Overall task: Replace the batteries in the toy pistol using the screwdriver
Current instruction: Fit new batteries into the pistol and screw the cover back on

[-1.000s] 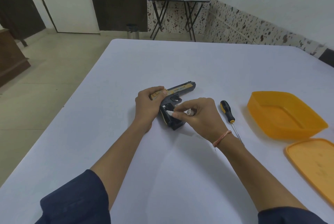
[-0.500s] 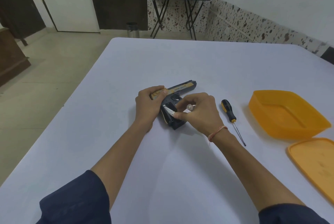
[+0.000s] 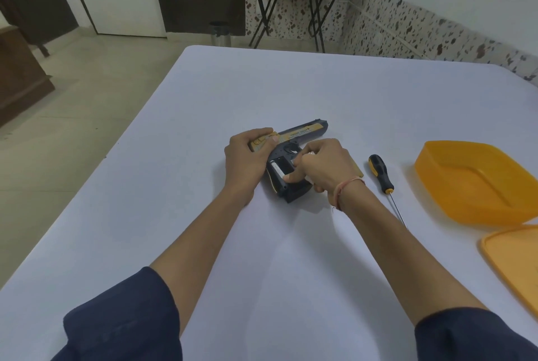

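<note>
The dark blue and tan toy pistol [image 3: 305, 133] lies on its side on the white table [image 3: 203, 127], barrel pointing away to the right. My left hand [image 3: 244, 159] grips its rear end, thumb on top. The grip's battery compartment is open, and a white battery [image 3: 277, 170] lies in it. My right hand [image 3: 323, 165] curls over the grip, its thumb pressing on that battery, and something small and white shows between its fingers. A tan cover piece [image 3: 358, 170] peeks out from under this hand. The black and yellow screwdriver [image 3: 378, 170] lies to the right, untouched.
An orange plastic container [image 3: 431, 183] stands open at the right, its orange lid [image 3: 518, 261] flat on the table nearer to me. The table's left edge drops to a tiled floor. A folding table stands against the far wall.
My right hand has pushed the white battery from a tilted position down into the grip's compartment and turned over the grip. My left hand has stayed on the pistol.
</note>
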